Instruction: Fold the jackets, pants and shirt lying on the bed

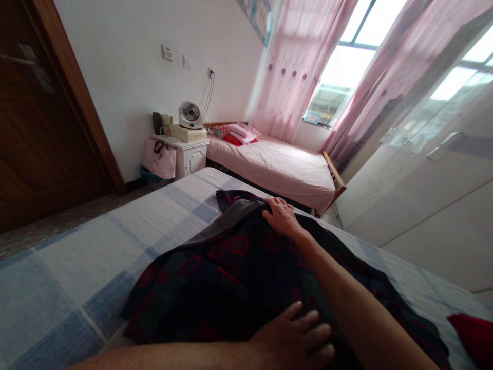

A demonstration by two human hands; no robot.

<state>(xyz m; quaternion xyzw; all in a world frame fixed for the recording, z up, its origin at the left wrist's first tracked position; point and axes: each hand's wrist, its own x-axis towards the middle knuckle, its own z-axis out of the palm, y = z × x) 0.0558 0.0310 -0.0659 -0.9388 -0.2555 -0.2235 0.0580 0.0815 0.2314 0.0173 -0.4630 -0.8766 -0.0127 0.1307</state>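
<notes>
A dark garment (231, 272) with red and green square patterns lies spread on a bed (77, 257) covered in a blue-and-white checked sheet. Its far corner is turned over and shows a grey lining (231, 218). My right hand (283, 217) reaches across the cloth to that far edge, with the fingers curled onto the fold. My left hand (298, 339) lies flat on the near part of the garment, fingers stretched out and slightly apart, holding nothing.
A red cloth (473, 334) shows at the bed's right edge. Beyond stand a second bed (277, 164) with pink sheets and folded clothes, a white nightstand (190, 154) with a small fan (190, 114), a wooden door (42, 113) at left and a white wardrobe (431, 180) at right.
</notes>
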